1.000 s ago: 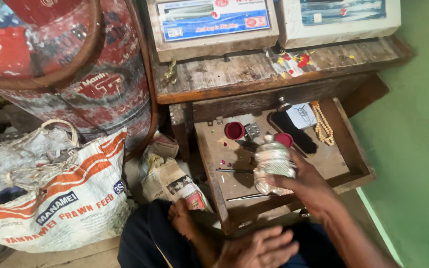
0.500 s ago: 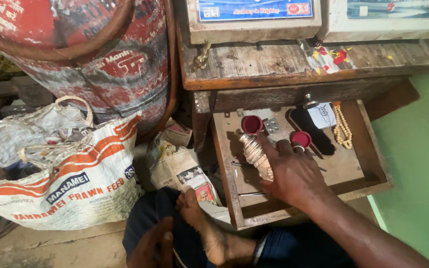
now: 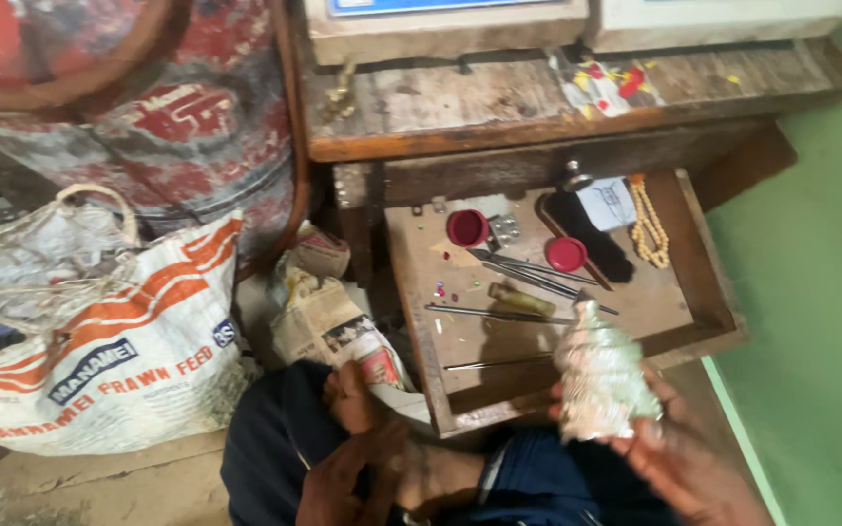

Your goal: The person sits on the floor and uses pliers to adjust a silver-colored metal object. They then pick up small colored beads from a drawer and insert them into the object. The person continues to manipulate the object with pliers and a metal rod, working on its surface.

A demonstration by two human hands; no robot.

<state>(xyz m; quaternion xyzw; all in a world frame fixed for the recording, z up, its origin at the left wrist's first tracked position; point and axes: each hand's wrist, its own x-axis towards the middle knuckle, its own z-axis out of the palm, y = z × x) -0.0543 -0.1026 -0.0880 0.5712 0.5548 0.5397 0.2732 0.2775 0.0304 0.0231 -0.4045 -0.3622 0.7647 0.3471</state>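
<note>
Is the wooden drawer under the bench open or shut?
Open. The drawer is pulled out from under the bench, and its inside shows: two red caps, thin tools and beads.

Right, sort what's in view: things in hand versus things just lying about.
In hand:
right hand
silvery bundle, held over the wooden drawer

Lying about:
thin metal tools
two red lids
bead string
printed sack
left hand, on the foot
</note>
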